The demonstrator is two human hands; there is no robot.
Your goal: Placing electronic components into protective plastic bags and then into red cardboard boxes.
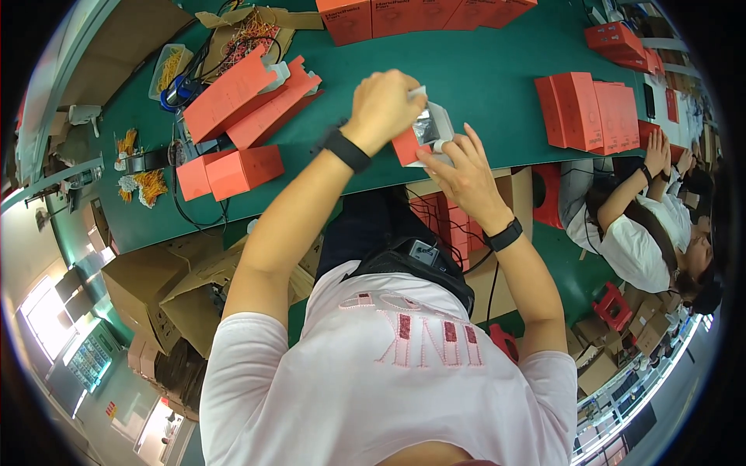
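The left hand [388, 105] is curling its fingers at the far-left edge of an open red box [406, 147], beside a raised pale flap; its fingertips are hiding, so whether they are pinching that flap one cannot tell. The right hand [464, 172] is gripping the same box at its near-right side, the thumb pressing low against it and the other fingers bending around the pale flaps. The box is sitting between the two hands, tilting, with a silvery packet [425, 129] showing in its mouth.

To the left of the left hand, two long red boxes [250, 102] with open ends are lying aslant, and two shorter red boxes [231, 172] are standing nearer the body. These are crowding that side of the green worktop [353, 48]. Farther left, bundles of yellow-tipped wires [149, 186] are lying near the edge, while a clear tub [169, 68] is holding yellow strands. Beyond the left hand, a row of red boxes [423, 19] is lining the far side.

Well to the right of the right hand, a group of red boxes [584, 114] is standing before a seated co-worker [641, 233]. Below the right hand, more red boxes [453, 221] are showing under the worktop's edge, partly behind dark cables.
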